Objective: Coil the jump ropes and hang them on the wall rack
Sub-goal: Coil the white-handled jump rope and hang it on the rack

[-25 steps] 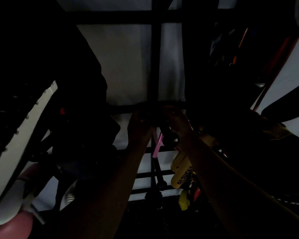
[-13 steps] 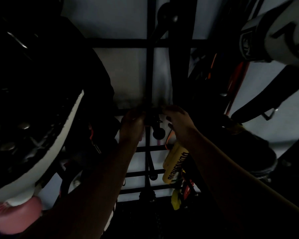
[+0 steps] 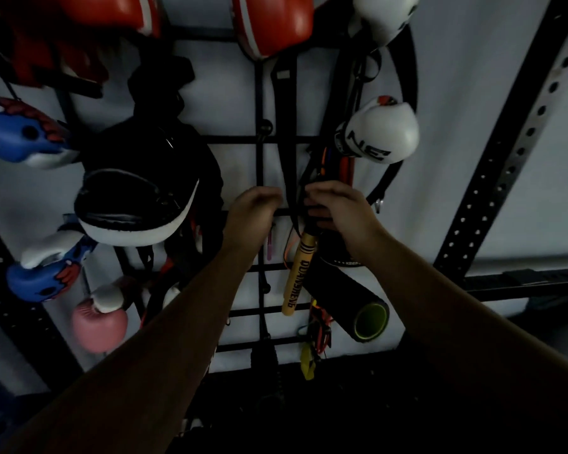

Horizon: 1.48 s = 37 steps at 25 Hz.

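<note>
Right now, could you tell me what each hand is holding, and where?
The right hand grips dark cords above the yellow handle. The left hand is curled at the rack; contents unclear.

A dim boxing or fitness gym storage corner. A black wire wall rack (image 3: 259, 139) on a white wall holds red boxing gloves (image 3: 273, 24), white gloves (image 3: 379, 132), blue gloves (image 3: 20, 136), a pink glove (image 3: 99, 326) and a black-and-white punch pad (image 3: 135, 208). A black foam roller (image 3: 351, 306) and a yellow handle (image 3: 297, 273) hang there too. Perforated black steel uprights (image 3: 512, 136) stand beside the rack.
</note>
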### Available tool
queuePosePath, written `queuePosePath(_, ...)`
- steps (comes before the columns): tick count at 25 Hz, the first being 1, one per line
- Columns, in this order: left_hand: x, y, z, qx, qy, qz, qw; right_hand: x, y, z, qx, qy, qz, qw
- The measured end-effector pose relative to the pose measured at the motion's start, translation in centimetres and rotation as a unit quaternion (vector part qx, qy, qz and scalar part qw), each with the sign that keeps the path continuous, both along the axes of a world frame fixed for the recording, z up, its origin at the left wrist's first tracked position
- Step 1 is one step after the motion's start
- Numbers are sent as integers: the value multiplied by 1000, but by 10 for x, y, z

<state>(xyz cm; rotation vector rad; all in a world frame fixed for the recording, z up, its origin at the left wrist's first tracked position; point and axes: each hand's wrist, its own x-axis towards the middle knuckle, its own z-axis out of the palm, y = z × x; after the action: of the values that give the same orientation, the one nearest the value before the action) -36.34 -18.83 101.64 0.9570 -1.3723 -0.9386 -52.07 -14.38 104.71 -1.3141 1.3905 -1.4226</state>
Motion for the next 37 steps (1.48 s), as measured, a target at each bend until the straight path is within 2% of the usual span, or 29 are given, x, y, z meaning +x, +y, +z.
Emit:
queuePosePath(3, -9, 39, 17, -39, -32, -19, 999, -11, 47, 20, -35, 58, 1, 998)
queuePosePath(6, -23, 66, 14, -65, -105, -47, 991, -26, 77, 20, -71, 161, -26, 984)
queuePosePath(9, -40, 79, -16, -65, -183, -79, 978, -45, 95, -15, -44, 242, -61, 967)
queuePosePath(12, -56, 89, -72, -74, -276, -94, 953, -67, 109, -76, 1, 327, -80, 942)
queuePosePath(17, -89, 102, -231, -13, -416, -170, 893, -112, 145, -233, 135, 363, -96, 917)
queuePosePath(23, -119, 122, -462, 51, -497, -285, 818, -142, 202, -472, 278, 357, -111, 885)
queuePosePath(28, -139, 141, -662, 42, -547, -348, 760, -147, 244, -689, 365, 350, -100, 857)
queuePosePath(32, -156, 153, -820, 21, -568, -386, 727, -148, 259, -858, 414, 353, -88, 834)
queuePosePath(37, -185, 157, -968, -10, -596, -425, 681, -150, 253, -1011, 433, 415, -54, 799)
